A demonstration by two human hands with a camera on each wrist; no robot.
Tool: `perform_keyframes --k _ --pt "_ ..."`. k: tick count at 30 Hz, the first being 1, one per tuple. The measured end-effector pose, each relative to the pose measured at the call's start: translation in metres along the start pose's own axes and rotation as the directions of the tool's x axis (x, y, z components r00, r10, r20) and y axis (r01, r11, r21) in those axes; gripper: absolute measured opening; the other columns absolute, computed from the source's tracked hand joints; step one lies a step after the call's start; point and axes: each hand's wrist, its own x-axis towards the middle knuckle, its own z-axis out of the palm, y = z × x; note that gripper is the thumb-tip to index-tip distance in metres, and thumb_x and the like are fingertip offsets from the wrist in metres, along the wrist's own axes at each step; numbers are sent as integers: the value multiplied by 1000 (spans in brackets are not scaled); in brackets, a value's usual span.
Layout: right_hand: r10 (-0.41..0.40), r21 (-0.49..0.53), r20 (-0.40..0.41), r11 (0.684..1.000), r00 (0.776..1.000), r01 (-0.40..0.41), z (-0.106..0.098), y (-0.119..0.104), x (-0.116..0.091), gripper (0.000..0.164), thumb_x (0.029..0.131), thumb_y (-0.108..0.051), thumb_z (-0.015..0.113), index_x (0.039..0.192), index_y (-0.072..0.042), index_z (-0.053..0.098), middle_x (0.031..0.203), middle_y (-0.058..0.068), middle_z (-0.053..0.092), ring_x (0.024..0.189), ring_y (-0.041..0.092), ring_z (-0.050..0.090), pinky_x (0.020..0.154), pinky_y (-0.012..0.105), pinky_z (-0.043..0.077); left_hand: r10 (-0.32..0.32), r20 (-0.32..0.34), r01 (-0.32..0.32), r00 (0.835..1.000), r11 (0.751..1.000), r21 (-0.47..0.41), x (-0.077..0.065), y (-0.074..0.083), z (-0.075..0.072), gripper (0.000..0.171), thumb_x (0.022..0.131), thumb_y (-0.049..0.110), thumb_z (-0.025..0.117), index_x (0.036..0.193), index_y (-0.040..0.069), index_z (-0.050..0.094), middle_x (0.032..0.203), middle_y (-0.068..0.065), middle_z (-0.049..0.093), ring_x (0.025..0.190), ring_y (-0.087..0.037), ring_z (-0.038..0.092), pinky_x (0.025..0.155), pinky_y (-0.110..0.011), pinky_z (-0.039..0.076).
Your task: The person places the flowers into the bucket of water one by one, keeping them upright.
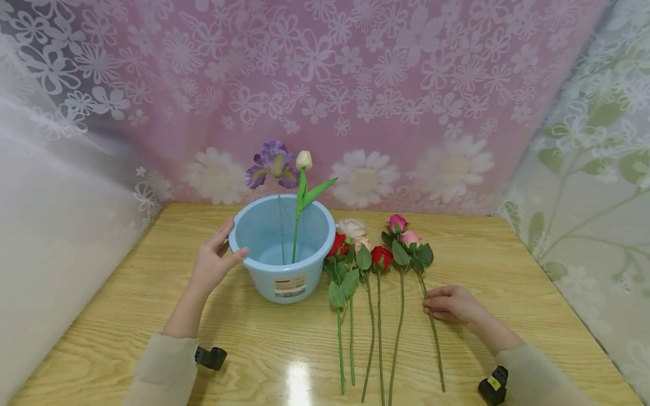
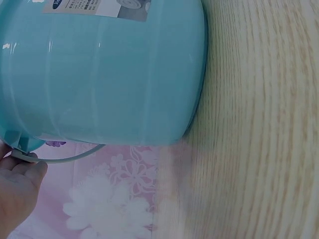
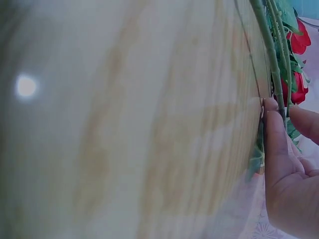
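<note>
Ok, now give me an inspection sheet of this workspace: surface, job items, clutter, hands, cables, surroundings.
Surface: wood-grain table, with a light reflection near the front.
Job items: blue bucket upright, holding a purple flower and a white tulip; six roses lying to its right.
Clutter: nothing seen.
Hands: left hand grips the bucket's rim; right hand pinches the rightmost rose stem.
Cables: nothing seen.
Surroundings: pink floral backdrop behind, pale patterned covering at right.
</note>
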Motion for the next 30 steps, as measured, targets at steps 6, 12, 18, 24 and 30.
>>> perform_keyframes --k 6,12,18,24,30 --pt "-6 23 20 1000 1000 5 -2 1 -1 46 86 -3 53 118 23 33 87 8 65 78 13 63 67 23 53 8 -2 -8 1000 1000 1 0 -2 1 66 80 9 65 135 -2 30 142 -15 24 128 -27 22 102 -44 24" --pt "-21 30 25 999 999 20 -3 5 -2 49 88 -2 50 122 24 26 90 11 65 79 14 63 67 23 53 1 -1 -1 1000 1000 1 0 -2 1 67 80 10 65 136 -2 29 142 -14 24 129 -27 22 102 -43 25" --pt "-45 56 30 997 999 44 -5 4 -3 51 88 -1 50 123 25 22 91 10 64 81 14 63 68 23 53 -7 -4 7 1000 1000 -3 0 -1 1 68 80 11 66 136 -3 29 142 -15 23 129 -26 21 102 -43 25" --pt "-62 116 25 992 998 59 -7 1 -6 48 88 0 50 122 23 25 90 9 64 81 15 63 68 23 53 -5 -6 5 1000 1000 -4 0 0 1 68 79 11 66 135 -3 29 142 -14 24 129 -26 21 102 -43 25" --pt "-87 149 21 985 996 83 -7 -5 -10 42 88 -1 49 118 21 29 89 9 64 81 16 63 67 22 53 -9 -4 9 1000 1000 4 1 -1 0 68 80 11 66 136 -2 29 142 -12 23 129 -26 21 102 -42 25"
